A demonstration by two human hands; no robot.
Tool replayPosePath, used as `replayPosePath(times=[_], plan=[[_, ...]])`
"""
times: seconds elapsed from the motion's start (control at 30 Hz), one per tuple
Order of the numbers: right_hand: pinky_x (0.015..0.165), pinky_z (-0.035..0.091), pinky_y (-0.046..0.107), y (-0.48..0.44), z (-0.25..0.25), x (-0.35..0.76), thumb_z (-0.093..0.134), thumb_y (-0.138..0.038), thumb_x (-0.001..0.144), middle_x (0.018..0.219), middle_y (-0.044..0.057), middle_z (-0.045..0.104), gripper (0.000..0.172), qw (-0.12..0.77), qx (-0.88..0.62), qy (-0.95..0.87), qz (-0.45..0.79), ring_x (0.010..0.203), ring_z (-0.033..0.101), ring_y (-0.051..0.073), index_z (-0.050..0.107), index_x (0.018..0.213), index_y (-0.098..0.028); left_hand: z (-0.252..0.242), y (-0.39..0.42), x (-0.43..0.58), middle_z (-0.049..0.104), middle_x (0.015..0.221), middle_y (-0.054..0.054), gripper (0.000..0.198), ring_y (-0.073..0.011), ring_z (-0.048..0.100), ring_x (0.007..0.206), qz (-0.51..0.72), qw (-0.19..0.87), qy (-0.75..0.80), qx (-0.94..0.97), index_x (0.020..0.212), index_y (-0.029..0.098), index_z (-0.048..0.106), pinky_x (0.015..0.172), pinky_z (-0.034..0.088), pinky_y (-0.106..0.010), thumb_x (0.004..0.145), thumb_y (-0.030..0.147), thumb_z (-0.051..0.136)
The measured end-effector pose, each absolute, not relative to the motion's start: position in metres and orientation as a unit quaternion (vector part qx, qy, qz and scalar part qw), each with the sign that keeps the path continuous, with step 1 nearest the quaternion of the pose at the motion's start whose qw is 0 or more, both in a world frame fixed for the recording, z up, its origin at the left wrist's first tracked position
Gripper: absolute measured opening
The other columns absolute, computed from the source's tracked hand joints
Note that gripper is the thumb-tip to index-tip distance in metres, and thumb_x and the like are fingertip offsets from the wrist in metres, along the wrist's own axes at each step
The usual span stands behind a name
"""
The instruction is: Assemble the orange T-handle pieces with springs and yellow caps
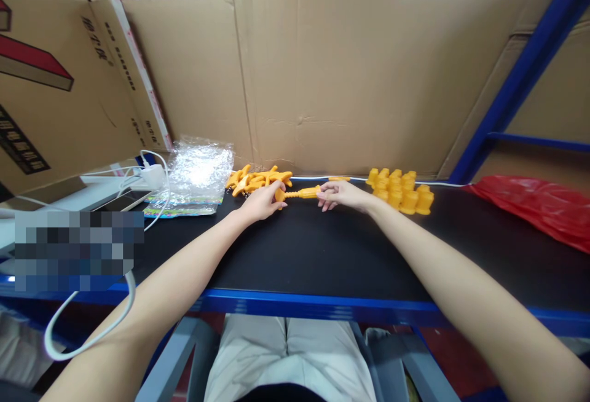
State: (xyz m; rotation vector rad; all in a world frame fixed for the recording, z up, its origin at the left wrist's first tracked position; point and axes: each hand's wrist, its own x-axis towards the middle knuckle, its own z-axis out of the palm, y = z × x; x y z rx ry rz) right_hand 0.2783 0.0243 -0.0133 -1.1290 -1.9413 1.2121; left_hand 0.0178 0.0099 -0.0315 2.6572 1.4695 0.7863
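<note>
Your black-topped bench [322, 254], crumpled red plastic [534, 205] towards its right end, your left hand [263, 202] and right hand [340, 195], fingers pinched around opposite ends of a slim yellow plastic piece [306, 193], its ribbed stem between them.

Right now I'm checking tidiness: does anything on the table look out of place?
An orange strip lies alone by the back cardboard, apart from the orange pile, standing orange pieces and the held orange piece.
</note>
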Motion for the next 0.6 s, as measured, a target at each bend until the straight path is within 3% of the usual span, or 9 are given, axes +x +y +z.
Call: replayPosePath(times=[0.33,0.6], plan=[[0.039,0.038,0.021,0.025,-0.019,0.268,0.046,-0.054,0.087,0.049,0.008,0.061,0.052,0.263,-0.461,-0.697,0.482,0.037,0.055,0.011,0.059,0.065,-0.01,-0.033,0.011,0.018,0.059,0.082,-0.001,0.032,-0.0169,0.056,0.069,0.249,-0.018,0.463,0.85,0.106,0.022,0.049,0.067,0.043,-0.029,0.078,0.031,0.063],[0.035,0.033,0.021,0.023,-0.017,0.266,0.043,-0.054,0.088,0.046,0.008,0.06,0.053,0.261,-0.467,-0.693,0.484,0.035,0.053,0.01,0.058,0.061,-0.011,-0.03,0.009,0.019,0.059,0.083,-0.001,0.032,-0.0167,0.056,0.069,0.246,-0.004,0.469,0.848,0.106,0.022,0.05,0.069,0.045,-0.031,0.078,0.031,0.062]])
